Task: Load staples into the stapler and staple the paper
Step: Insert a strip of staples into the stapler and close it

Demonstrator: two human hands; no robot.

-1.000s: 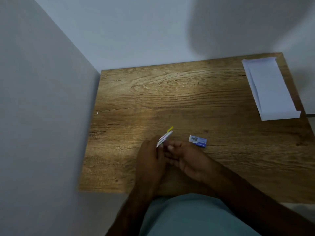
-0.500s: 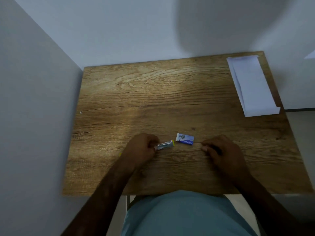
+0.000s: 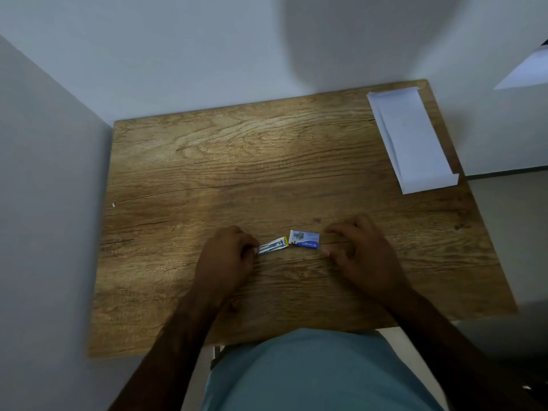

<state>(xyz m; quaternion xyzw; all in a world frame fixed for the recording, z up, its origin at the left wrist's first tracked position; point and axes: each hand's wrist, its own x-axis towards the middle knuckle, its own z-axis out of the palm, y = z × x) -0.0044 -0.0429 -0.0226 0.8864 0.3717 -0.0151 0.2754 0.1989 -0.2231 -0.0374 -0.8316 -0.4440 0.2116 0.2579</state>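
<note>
A small stapler [image 3: 272, 245] with a metal body and a yellow tip lies on the wooden table [image 3: 252, 161] near its front edge. My left hand [image 3: 228, 258] grips the stapler's left end, covering part of it. Just right of the yellow tip lies a small blue and white staple box [image 3: 305, 239]. My right hand [image 3: 360, 253] rests on the table beside the box's right end, fingers spread, thumb and forefinger on either side of that end, holding nothing. A folded white paper [image 3: 410, 137] lies at the far right corner.
Grey walls close in the table on the left and at the back. My lap in teal cloth [image 3: 320, 372] is at the front edge. A white sheet edge [image 3: 525, 72] shows at the upper right, off the table.
One second ago both hands held the stapler together above the table. The left hand has brought it down flat, and the right hand has let go and moved right, then closer to the staple box.
</note>
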